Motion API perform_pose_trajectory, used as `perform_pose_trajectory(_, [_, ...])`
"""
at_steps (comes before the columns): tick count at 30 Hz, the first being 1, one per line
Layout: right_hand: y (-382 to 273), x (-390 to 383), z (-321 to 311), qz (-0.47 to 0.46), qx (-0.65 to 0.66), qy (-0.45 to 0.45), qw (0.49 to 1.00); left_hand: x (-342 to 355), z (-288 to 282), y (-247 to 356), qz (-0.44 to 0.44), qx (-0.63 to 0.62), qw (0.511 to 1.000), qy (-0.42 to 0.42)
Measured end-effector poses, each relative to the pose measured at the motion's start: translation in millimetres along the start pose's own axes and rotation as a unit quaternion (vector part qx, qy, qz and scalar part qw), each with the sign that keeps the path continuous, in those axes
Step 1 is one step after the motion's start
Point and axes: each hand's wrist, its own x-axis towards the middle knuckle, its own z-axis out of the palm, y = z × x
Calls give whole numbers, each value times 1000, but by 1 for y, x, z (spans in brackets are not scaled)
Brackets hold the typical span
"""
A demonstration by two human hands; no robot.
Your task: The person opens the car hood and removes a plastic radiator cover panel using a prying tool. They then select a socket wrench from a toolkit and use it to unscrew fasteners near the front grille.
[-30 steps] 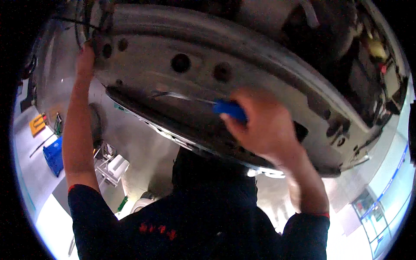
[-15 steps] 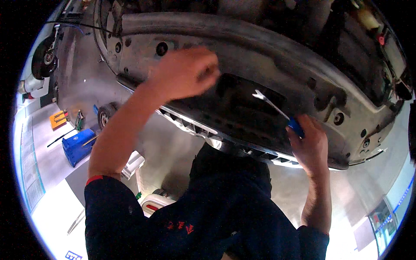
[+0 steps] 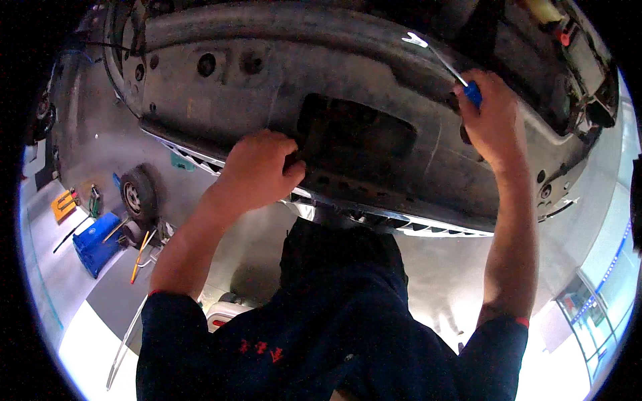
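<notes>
In front of me, a wide dusty dark panel spans the front of a car, with round holes and a dark recess near its middle. Just left of the recess, my left hand is low over the panel's near edge, its fingers curled and the thumb close to them; whatever they hold, if anything, is hidden. My right hand grips the blue handle of a trim clip remover. Its thin metal shaft points up and left, with the forked tip over the panel's far right part.
A chrome-edged grille runs along the car's near side, close to my body. At left on the floor are a blue bin, a wheel and a yellow case. Glass panes stand at lower right.
My right hand has carried the trim clip remover up and away, farther over the car. My left hand has come down nearer the panel's front edge. The whole view has shifted slightly.
</notes>
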Motion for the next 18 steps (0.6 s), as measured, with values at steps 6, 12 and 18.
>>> perform_pose_trajectory(6, [21,53,-6,-219,-96,139,961,0,15,3,21,25,996,84])
perform_pose_trajectory(12, [18,62,-9,-61,77,-186,978,-7,12,2,24,48,993,106])
perform_pose_trajectory(18, [24,63,-2,-84,68,-181,978,-14,4,20,-49,183,980,54])
